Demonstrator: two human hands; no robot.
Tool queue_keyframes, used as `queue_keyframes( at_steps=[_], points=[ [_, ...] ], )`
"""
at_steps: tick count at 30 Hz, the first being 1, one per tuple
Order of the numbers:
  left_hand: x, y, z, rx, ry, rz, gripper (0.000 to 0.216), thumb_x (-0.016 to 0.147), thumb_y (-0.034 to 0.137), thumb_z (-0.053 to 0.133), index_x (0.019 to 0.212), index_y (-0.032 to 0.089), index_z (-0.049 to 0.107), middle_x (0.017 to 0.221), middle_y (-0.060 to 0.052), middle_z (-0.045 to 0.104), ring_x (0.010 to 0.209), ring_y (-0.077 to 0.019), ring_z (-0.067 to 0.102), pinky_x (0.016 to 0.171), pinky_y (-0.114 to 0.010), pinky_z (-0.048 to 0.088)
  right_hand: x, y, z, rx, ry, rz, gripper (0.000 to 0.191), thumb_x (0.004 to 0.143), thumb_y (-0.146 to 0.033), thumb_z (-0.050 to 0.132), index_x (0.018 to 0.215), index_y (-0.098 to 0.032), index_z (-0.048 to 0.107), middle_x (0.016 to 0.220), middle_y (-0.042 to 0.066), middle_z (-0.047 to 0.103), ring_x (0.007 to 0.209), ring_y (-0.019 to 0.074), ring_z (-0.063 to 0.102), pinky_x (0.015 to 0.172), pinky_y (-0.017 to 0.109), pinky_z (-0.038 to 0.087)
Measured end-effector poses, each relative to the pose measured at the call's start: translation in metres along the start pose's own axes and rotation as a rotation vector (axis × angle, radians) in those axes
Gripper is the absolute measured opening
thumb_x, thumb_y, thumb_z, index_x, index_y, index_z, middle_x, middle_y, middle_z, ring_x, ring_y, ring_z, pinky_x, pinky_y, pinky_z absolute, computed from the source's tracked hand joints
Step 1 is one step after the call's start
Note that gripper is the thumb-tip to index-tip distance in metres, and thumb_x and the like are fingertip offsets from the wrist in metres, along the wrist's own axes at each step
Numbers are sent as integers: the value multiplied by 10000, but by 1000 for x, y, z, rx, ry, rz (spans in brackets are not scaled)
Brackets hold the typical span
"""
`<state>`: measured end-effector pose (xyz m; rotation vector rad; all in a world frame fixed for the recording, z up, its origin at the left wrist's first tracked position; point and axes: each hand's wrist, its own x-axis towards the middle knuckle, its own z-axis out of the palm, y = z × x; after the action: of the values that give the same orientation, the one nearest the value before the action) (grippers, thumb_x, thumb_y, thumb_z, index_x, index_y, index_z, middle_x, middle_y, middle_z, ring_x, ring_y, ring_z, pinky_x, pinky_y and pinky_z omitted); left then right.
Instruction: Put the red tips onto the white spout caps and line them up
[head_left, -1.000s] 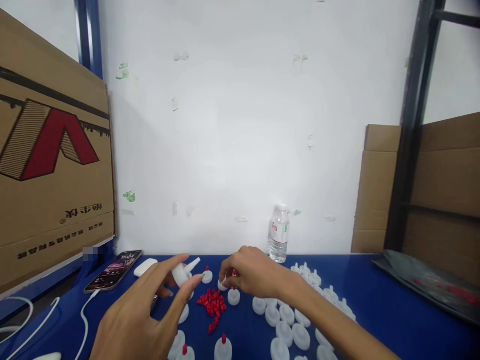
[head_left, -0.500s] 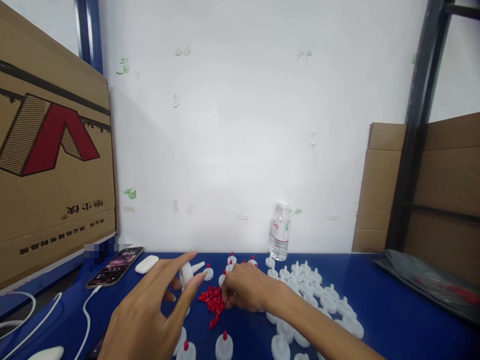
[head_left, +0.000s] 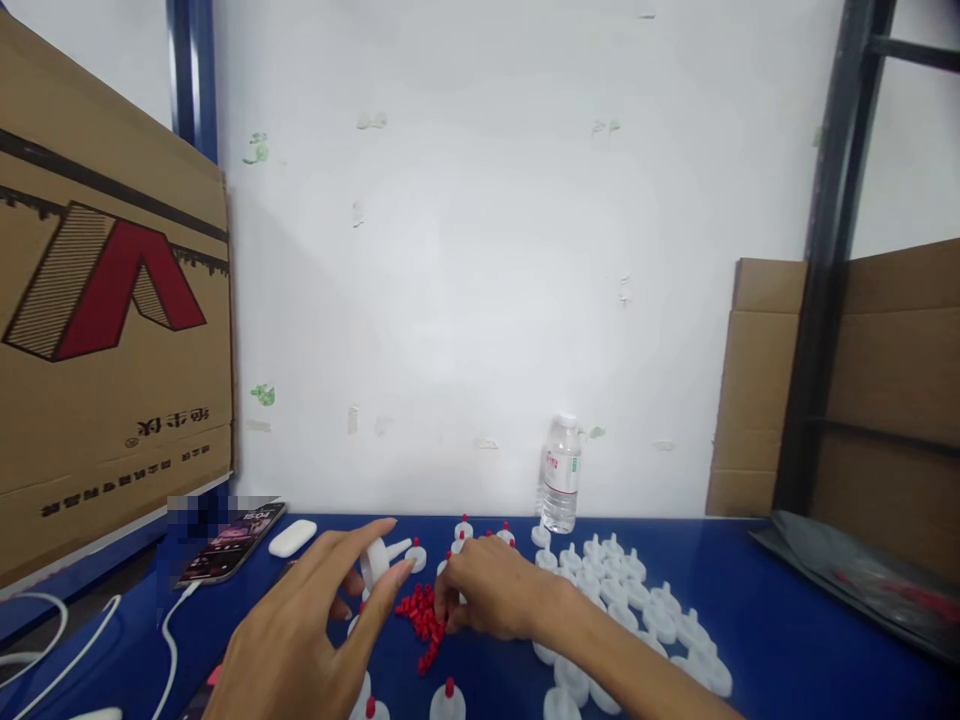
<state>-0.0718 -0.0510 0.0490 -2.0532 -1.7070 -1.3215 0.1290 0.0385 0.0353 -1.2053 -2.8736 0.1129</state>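
Observation:
My left hand pinches a white nozzle cap between thumb and forefinger, its spout pointing right, the other fingers stretched out. My right hand is curled, fingertips down on the pile of small red plugs on the blue table. Whether it has one pinched is hidden. White caps fitted with red plugs stand in front and behind the pile. Several plain white caps spread to the right of my right forearm.
A water bottle stands at the wall. A phone on a white cable and a white earbud case lie at the left, beside a big cardboard box. More cardboard and a dark bag sit right.
My right hand has drawn back from the far caps onto the red plug pile. My left hand keeps the white cap, dropping slightly. The view shifted a little.

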Motion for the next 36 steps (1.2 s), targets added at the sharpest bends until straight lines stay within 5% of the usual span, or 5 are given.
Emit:
queue_keyframes(
  at_steps=[19,25,32,36],
  points=[
    [0,1,-3,19,-11,12,427,889,610,523,1136,318,713,737,27,699,626,-187,680,569,-269,536,8,17,16,-13,76,66,185,765,-362,831,924,-273,797,855,-3,799,856,209,723,622,253,391],
    [0,-4,1,34,-53,1,429,901,604,518,1154,320,716,726,30,699,575,-174,670,557,-260,534,8,16,19,67,78,64,63,806,-195,762,844,-233,794,806,30,792,863,231,734,693,264,431],
    [1,-7,6,58,-51,-27,401,877,509,562,1151,271,731,764,7,738,552,-177,684,514,-258,519,-13,15,-28,441,134,-48,188,976,-296,574,1077,-199,701,957,25,789,760,138,747,628,195,504],
    [1,-9,8,14,-58,-14,362,886,474,558,1142,284,729,880,-7,780,565,-171,707,548,-252,548,-23,4,-49,897,213,-132,327,872,-476,708,1008,-181,739,834,42,768,755,168,734,563,199,477]
  ],
)
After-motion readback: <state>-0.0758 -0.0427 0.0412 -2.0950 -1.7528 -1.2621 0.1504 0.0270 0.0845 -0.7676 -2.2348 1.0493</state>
